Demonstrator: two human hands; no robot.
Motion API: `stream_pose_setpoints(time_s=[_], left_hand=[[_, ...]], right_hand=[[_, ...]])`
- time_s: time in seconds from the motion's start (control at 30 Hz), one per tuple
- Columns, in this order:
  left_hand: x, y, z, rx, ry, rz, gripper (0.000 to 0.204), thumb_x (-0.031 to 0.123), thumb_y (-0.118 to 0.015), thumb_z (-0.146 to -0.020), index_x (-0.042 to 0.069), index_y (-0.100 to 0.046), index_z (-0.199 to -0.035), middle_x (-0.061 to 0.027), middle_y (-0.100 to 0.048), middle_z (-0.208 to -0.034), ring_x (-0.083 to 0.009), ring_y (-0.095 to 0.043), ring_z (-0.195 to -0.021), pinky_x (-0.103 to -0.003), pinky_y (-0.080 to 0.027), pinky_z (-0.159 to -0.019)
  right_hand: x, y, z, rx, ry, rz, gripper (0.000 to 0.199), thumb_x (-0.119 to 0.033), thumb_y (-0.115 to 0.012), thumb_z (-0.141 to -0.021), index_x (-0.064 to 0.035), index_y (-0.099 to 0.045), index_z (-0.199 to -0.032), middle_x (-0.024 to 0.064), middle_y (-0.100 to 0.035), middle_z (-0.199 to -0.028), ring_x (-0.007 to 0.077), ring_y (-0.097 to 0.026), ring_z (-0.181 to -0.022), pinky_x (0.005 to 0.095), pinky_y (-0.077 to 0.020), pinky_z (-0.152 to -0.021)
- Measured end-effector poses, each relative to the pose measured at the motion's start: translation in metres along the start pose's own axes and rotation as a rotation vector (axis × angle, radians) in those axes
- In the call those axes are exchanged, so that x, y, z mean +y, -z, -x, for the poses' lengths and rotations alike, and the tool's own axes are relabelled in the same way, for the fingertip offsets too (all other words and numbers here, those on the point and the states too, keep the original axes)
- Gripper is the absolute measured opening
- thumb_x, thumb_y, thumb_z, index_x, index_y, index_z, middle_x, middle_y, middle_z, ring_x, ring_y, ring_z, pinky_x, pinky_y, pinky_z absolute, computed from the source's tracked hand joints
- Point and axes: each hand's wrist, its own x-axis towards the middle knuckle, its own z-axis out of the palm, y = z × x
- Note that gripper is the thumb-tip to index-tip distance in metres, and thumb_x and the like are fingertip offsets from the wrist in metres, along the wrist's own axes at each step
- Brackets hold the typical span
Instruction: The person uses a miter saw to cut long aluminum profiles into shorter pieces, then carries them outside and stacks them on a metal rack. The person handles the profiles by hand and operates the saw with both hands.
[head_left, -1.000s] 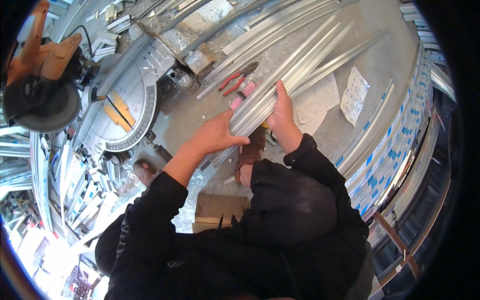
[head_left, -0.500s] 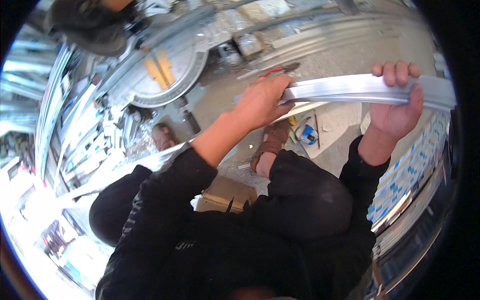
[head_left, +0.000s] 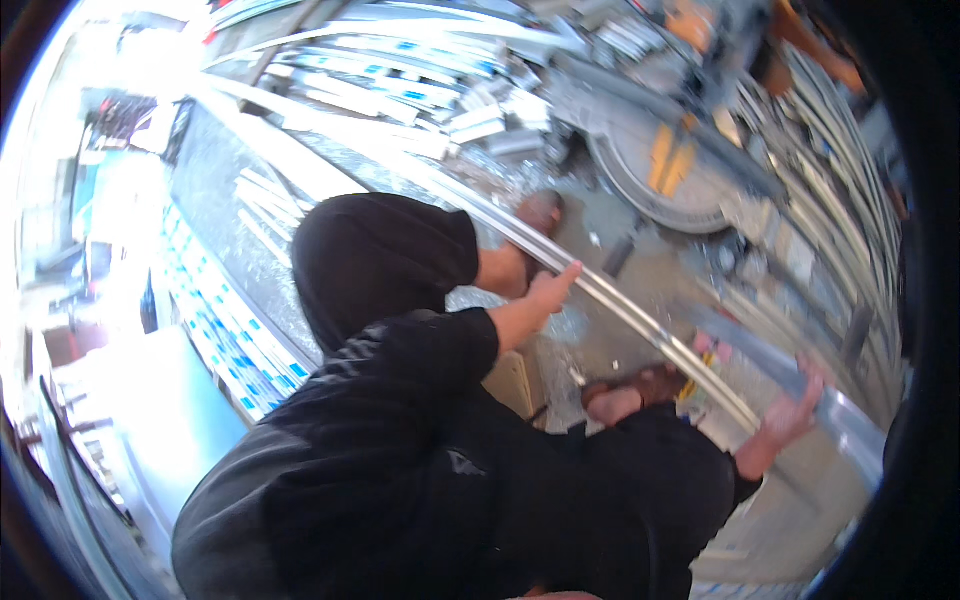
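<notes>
A long, pale metal profile (head_left: 640, 322) runs slantwise from the far left, across in front of my knees, down to the right. My left hand (head_left: 545, 298) is closed round it near its middle, beside my bent knee. Over on the right, my right hand (head_left: 793, 408) grips the bundle of shiny metal strips (head_left: 850, 432), which is smeared by motion. That bundle reaches past my hand toward the saw side and out to the right rim. The near end of the profile lies close to my right wrist.
A mitre saw's round grey base (head_left: 640, 195) with a yellow insert stands beyond the profile. Metal offcuts (head_left: 480, 120) are heaped at the far left. Long profiles (head_left: 840, 190) curve along the right. Blue-and-white wrapped lengths (head_left: 220, 310) lie at the left, and a cardboard box (head_left: 512, 385) sits between my legs.
The view has swung left. My left hand has let go of the strip bundle and now holds the long profile. My right hand still has the bundle, out to the right.
</notes>
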Motion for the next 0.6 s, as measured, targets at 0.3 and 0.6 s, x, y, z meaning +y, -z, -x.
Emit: stream_pose_setpoints(time_s=[0.3, 0.6], left_hand=[[0.042, -0.005, -0.017, 0.282, -0.307, 0.67, 0.038, 0.042, -0.054, -0.104, 0.004, -0.057, -0.104, -0.0069, -0.066, -0.08, -0.0228, -0.066, -0.068, -0.037, -0.051, -0.061], [0.126, 0.024, -0.078, 0.256, -0.355, 0.749, 0.049, 0.055, -0.044, -0.104, 0.009, -0.059, -0.096, -0.0076, -0.058, -0.076, -0.024, -0.058, -0.065, -0.039, -0.051, -0.06]], right_hand=[[-0.048, 0.075, -0.045, 0.166, 0.279, 0.564, 0.032, -0.024, -0.049, -0.105, 0.0039, -0.063, -0.108, 0.0157, -0.066, -0.104, 0.0271, -0.062, -0.101, 0.0413, -0.0478, -0.102], [-0.166, 0.091, -0.027, 0.291, 0.195, -0.046, 0.034, -0.029, -0.052, -0.103, 0.0037, -0.063, -0.106, 0.0206, -0.066, -0.109, 0.0346, -0.063, -0.107, 0.0495, -0.0442, -0.105]])
